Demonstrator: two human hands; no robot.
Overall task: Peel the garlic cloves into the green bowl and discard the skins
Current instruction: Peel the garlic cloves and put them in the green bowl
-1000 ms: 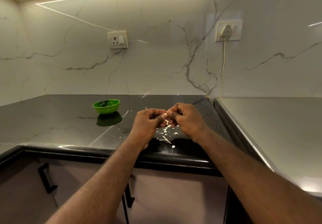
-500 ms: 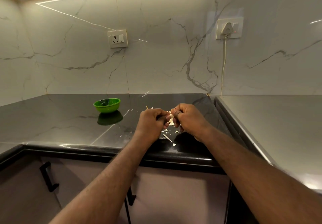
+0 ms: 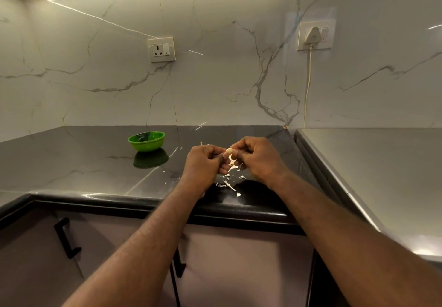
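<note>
Both hands, left hand [image 3: 205, 163] and right hand [image 3: 254, 157], pinch the garlic clove [image 3: 229, 150], peeling mid-strip; next, probably a drop into the green bowl [image 3: 146, 141] off left.

Bowl [image 3: 146, 141] on the counter [image 3: 71, 163], left of skin scraps [image 3: 228, 183].

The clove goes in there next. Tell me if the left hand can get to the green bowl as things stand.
Probably yes. The green bowl sits to the left of the left hand and farther back, with only bare counter between. It and the right hand pinch the garlic clove.
</note>
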